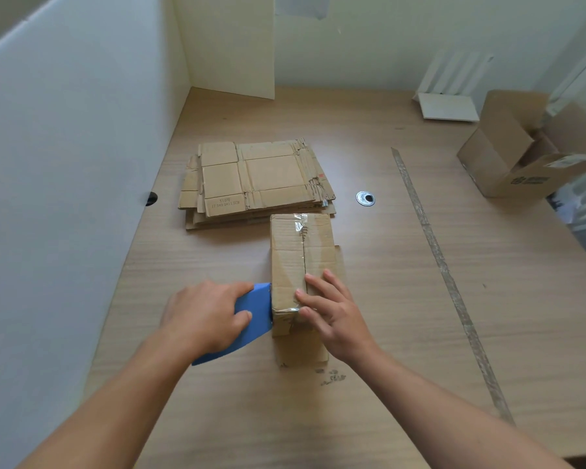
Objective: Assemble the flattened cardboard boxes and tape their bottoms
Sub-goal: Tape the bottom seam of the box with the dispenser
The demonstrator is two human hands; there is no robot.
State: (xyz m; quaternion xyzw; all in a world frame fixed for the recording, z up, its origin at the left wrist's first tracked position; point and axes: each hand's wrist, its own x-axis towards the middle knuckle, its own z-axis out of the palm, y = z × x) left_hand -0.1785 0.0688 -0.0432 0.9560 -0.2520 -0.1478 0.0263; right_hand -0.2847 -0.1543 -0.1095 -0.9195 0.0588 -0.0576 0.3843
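Observation:
An assembled small cardboard box [298, 252] stands on the wooden table [386, 299] in front of me, its closed flaps facing up with clear tape along the seam. My left hand [207, 316] grips a blue tape dispenser [254, 316] pressed against the box's left near side. On the near end of the box top, my right hand [329, 309] presses with straight fingers over the tape. A stack of flattened cardboard boxes [254, 181] lies just beyond the box.
White partition walls [65, 164] close off the left and back. An open cardboard box [518, 154] stands at the far right. A metal grommet [365, 198] sits in the table, and a strip of old tape [444, 272] runs along the surface on the right.

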